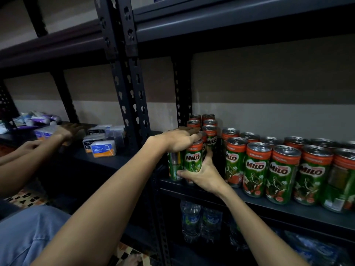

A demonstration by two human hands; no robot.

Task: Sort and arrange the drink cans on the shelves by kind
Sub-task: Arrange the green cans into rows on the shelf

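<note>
Dark metal shelving (249, 203) fills the frame; its middle shelf at centre right carries the Milo cans. A front row of cans (284, 169) runs from centre to the right edge, labels mostly facing out, with a second row just behind it, so this stretch appears already arranged. At frame centre a narrower column of cans (208, 127) reaches back to the wall. The left hand (178, 140) lies over the tops of the foremost cans there, its fingers bent down over them; the right hand (199, 174) grips the front can (193, 160) low on its side, apparently squaring up the column, the step remaining. Bottled water (201, 221) sits below; another person's arm (55, 135) and small boxes (103, 148) occupy the left.
</note>
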